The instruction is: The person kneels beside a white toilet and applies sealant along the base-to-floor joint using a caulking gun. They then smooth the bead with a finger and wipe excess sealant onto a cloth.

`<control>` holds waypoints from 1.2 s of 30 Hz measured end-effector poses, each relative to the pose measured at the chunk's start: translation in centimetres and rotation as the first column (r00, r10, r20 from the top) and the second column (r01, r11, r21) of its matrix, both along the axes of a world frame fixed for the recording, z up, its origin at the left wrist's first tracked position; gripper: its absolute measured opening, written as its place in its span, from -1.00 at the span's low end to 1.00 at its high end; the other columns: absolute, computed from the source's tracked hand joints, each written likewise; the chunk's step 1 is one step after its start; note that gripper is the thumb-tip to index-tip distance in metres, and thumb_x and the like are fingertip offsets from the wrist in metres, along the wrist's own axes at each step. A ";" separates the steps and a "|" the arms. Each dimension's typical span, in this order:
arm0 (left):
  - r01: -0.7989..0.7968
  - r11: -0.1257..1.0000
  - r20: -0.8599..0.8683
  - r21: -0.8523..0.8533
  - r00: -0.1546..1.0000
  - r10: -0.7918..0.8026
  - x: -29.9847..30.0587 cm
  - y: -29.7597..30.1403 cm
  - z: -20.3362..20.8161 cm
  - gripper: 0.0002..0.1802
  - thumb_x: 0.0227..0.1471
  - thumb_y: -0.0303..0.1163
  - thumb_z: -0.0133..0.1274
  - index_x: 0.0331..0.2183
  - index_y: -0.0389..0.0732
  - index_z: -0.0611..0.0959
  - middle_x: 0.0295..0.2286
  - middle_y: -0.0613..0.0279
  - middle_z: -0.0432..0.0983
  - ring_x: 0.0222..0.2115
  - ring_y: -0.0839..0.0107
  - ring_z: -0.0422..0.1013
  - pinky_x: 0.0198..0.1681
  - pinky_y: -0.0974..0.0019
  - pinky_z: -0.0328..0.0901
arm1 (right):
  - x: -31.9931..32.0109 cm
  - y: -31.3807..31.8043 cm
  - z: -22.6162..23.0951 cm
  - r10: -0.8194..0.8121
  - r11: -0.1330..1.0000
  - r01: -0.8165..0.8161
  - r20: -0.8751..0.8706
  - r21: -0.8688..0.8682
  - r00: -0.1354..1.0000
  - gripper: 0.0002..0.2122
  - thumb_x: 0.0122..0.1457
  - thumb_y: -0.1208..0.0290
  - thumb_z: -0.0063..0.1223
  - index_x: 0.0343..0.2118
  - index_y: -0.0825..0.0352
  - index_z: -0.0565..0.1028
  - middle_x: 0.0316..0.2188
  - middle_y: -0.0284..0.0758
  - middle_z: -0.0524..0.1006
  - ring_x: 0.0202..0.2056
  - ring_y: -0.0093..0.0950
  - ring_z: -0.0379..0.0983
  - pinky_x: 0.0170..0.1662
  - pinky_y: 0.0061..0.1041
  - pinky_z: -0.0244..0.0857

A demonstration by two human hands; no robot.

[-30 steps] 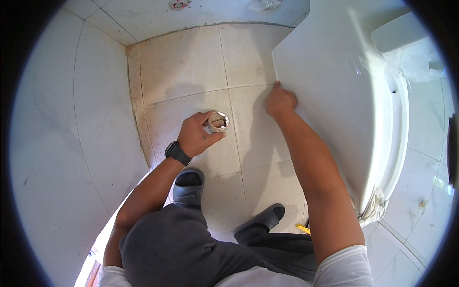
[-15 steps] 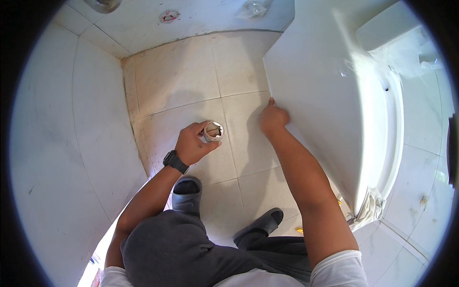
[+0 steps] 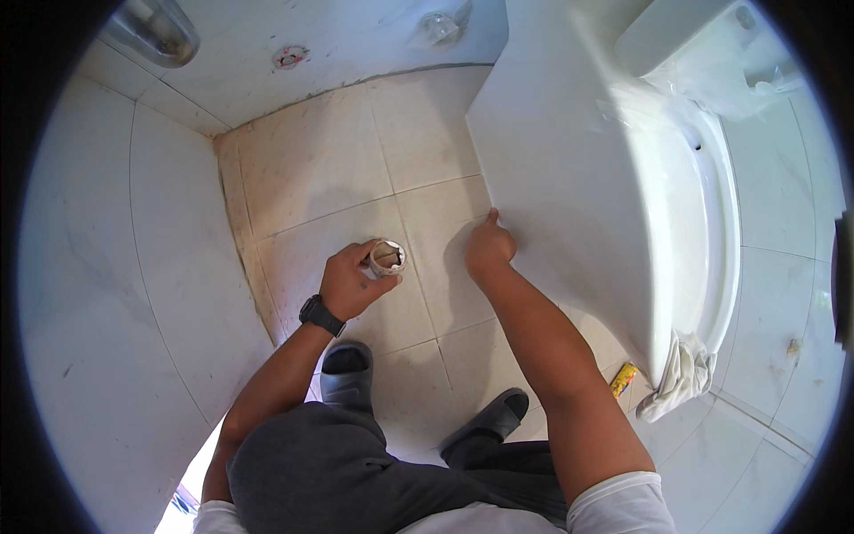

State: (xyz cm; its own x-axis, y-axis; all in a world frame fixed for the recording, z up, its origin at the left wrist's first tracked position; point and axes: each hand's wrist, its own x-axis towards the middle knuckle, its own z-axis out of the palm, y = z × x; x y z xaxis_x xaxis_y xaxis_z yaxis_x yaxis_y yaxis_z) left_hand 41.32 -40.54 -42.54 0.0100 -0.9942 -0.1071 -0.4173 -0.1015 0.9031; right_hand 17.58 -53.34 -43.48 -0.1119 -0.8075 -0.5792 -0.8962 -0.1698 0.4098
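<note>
My left hand, with a black watch on its wrist, pinches a small roll of tape between thumb and fingers. The roll's round opening faces up, showing a brownish inside and a pale rim. My right hand is closed apart from one stretched finger, whose tip is at the lower left edge of a large white panel beside the washbasin. The curled fingers are hidden under the hand, so I cannot see whether anything is in them.
Beige floor tiles lie below, with pale walls around. A crumpled cloth hangs at the basin's near corner, beside a yellow can-like item on the floor. Clear plastic covers the basin's far end. A metal cylinder hangs upper left.
The view has shifted, so more of the metal cylinder and the yellow item shows. My left hand still holds the roll, and my right finger stays at the panel's edge, slightly nearer me along it.
</note>
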 end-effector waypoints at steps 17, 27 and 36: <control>0.044 0.989 -0.060 -0.138 0.997 -0.053 -0.1 0.0 -0.5 -0.31 -0.21 -0.24 0.45 0.00 -0.27 0.64 -0.30 0.06 0.62 -0.30 0.28 0.56 -0.18 0.27 0.45 | 0.0 8.2 7.8 0.021 0.995 -0.040 0.201 0.089 0.979 -0.53 0.11 0.36 0.14 0.11 0.42 0.52 -0.11 -0.15 0.64 -0.08 -0.24 0.62 -0.15 -0.38 0.50; 0.116 0.989 0.064 -0.091 0.992 -0.111 -0.5 -0.4 1.8 -0.29 -0.23 -0.25 0.40 0.01 -0.31 0.61 -0.29 0.01 0.57 -0.33 0.14 0.53 -0.19 0.20 0.43 | 1.5 10.2 11.3 -0.375 0.925 -0.016 0.919 0.380 0.123 -0.14 0.02 0.43 0.27 0.42 0.23 0.11 -0.55 -0.38 0.45 -0.49 -0.56 0.37 -0.32 -0.54 0.32; 0.188 0.967 0.326 -0.174 0.937 -0.124 -0.9 -0.3 2.3 -0.32 -0.24 -0.34 0.35 0.01 -0.29 0.62 -0.26 0.01 0.55 -0.17 0.03 0.47 -0.09 0.12 0.42 | 3.5 12.0 9.1 -0.371 0.924 -0.043 0.917 0.380 0.145 -0.09 0.06 0.39 0.30 0.45 0.28 0.00 -0.55 -0.44 0.41 -0.51 -0.61 0.32 -0.35 -0.57 0.27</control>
